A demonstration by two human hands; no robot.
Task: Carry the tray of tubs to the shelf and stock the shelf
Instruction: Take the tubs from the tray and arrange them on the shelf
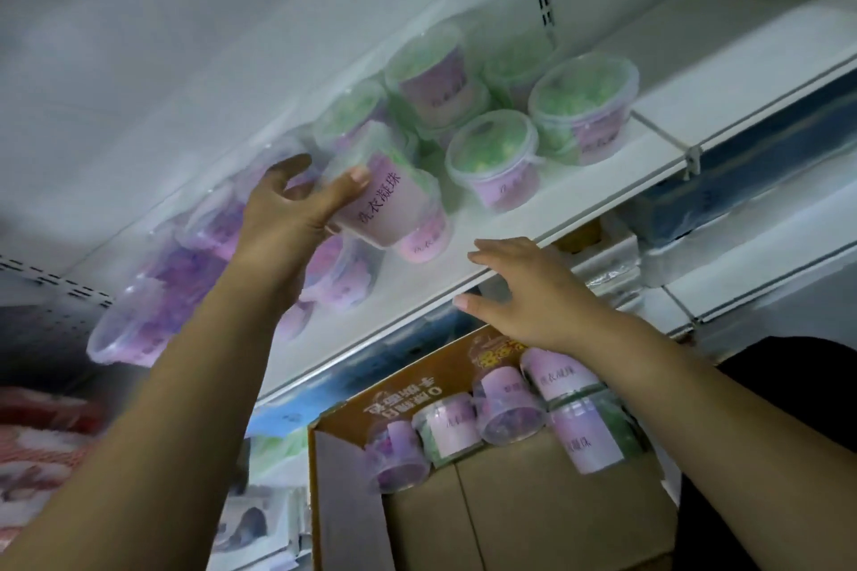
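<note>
Head view, single entry.

Item 1: left hand (297, 204). Raised to the shelf (533, 204), thumb and fingers wrapped round one tub (389, 199) with a pink label. I read the tub as tilted, base toward me, lid end angled up and back into the shelf. It hangs just above the front-row tubs; I cannot tell whether it touches them.

Item 2: shelf stock. Green-filled tubs (491, 153) stand upright, centre and right. Purple-filled tubs (222, 223) crowd the left end, blurred.

Item 3: right hand (528, 292). Fingers spread and straight, grasping nothing, at the shelf's front lip. Contact with the lip is unclear.

Item 4: cardboard tray (334, 468). It sits below the shelf edge, close to my body. Several remaining tubs (501, 403) lie on their sides along its far wall.

Judgement: stocking is partway done. The held tub needs righting before it goes down beside its neighbours. The next pick lies directly below the right hand, which is the nearer one. The tubs' long axes run roughly flat, so a grip across the side suits.
</note>
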